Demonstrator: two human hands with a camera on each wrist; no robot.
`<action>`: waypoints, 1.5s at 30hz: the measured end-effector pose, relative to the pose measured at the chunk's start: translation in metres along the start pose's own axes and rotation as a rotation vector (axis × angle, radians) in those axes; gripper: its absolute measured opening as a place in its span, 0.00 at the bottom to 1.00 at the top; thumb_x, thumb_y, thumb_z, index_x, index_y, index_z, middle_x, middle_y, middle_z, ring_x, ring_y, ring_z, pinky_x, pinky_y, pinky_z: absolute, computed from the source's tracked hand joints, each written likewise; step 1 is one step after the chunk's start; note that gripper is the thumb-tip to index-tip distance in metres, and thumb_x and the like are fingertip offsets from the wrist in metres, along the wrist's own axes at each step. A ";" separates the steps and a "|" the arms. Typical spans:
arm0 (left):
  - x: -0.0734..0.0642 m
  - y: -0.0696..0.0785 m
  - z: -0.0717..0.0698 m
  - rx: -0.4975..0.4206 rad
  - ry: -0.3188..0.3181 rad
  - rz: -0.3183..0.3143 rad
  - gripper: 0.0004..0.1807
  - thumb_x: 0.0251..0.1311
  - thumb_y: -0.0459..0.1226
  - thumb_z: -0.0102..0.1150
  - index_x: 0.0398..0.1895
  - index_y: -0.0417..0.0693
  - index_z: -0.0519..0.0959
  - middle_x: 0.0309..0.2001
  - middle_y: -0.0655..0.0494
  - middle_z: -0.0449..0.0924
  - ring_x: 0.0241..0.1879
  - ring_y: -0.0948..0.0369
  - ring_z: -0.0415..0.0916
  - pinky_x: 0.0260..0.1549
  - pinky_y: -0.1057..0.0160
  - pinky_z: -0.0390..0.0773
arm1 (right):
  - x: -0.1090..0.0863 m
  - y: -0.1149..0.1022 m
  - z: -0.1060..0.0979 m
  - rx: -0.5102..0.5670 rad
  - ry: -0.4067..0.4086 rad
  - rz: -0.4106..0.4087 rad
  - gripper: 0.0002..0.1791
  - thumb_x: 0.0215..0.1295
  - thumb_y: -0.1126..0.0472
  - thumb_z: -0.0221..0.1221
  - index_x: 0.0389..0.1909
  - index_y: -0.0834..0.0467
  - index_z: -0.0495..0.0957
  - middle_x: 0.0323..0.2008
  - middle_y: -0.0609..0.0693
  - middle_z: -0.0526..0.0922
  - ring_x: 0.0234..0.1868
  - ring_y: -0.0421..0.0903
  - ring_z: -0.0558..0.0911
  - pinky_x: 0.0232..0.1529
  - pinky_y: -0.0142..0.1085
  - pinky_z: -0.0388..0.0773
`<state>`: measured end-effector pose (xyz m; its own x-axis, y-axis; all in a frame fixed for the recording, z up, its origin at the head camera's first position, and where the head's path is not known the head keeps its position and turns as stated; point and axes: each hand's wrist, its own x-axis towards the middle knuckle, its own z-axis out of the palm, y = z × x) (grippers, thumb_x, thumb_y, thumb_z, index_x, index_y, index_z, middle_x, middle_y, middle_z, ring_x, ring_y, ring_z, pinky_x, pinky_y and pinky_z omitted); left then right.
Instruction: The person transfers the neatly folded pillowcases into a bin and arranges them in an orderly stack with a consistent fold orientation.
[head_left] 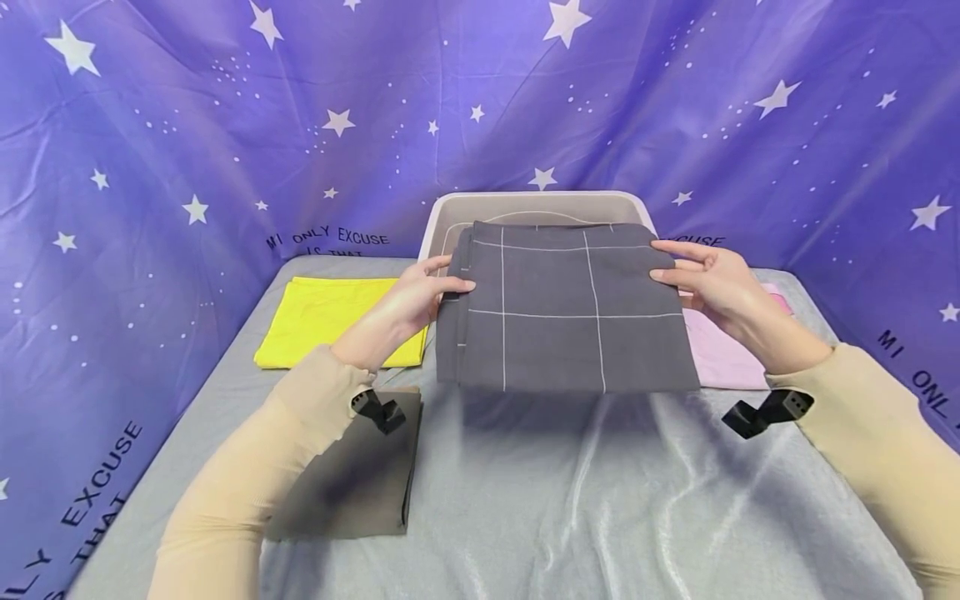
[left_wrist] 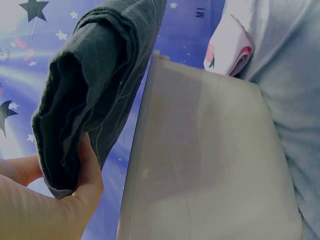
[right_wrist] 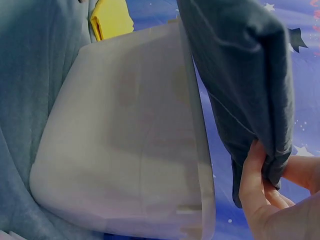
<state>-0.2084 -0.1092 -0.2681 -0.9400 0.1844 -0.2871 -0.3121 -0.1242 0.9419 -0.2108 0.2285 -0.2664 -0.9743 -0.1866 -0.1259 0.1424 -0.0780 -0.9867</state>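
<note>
A folded dark grey cloth (head_left: 551,283) with a white grid of lines hangs in the air in front of a pale storage bin (head_left: 540,200). My left hand (head_left: 412,296) pinches its left edge, thumb on the near face. At the opposite edge my right hand (head_left: 720,283) grips the cloth between thumb and fingers. Both wrist views show thick folded layers of the cloth (left_wrist: 110,55) above the bin's rim, with the bin's outer wall (right_wrist: 120,130) just beside. Most of the bin's front is hidden behind the cloth in the head view.
On the grey bedcover (head_left: 540,517), a folded yellow cloth (head_left: 330,317) lies left of the bin. Nearer me is a folded brown-grey cloth (head_left: 360,492), partly behind my left sleeve. A folded pink cloth (head_left: 723,354) lies to the right. A purple star-printed curtain (head_left: 480,83) rises behind.
</note>
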 end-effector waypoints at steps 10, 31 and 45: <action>0.010 0.010 -0.002 0.009 0.007 -0.012 0.31 0.52 0.25 0.53 0.62 0.41 0.59 0.47 0.47 0.72 0.32 0.61 0.76 0.34 0.65 0.76 | 0.011 -0.009 0.004 -0.060 0.011 0.027 0.25 0.52 0.70 0.60 0.53 0.58 0.67 0.26 0.42 0.81 0.25 0.38 0.80 0.31 0.31 0.78; 0.036 0.023 -0.002 0.039 0.040 0.021 0.25 0.52 0.24 0.51 0.57 0.38 0.67 0.37 0.51 0.75 0.25 0.63 0.76 0.29 0.66 0.76 | 0.041 -0.028 0.006 -0.229 0.034 0.069 0.34 0.55 0.68 0.58 0.63 0.63 0.57 0.32 0.42 0.69 0.14 0.31 0.60 0.19 0.23 0.63; 0.051 0.036 -0.002 0.044 0.152 -0.002 0.22 0.51 0.27 0.56 0.53 0.42 0.72 0.33 0.53 0.77 0.21 0.63 0.76 0.26 0.68 0.76 | 0.059 -0.040 0.008 -0.113 0.059 0.101 0.14 0.53 0.72 0.57 0.24 0.47 0.80 0.12 0.42 0.69 0.10 0.32 0.62 0.13 0.24 0.60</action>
<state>-0.2681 -0.1062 -0.2496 -0.9506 0.0340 -0.3086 -0.3103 -0.0804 0.9472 -0.2725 0.2132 -0.2340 -0.9650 -0.1301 -0.2276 0.2229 0.0497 -0.9736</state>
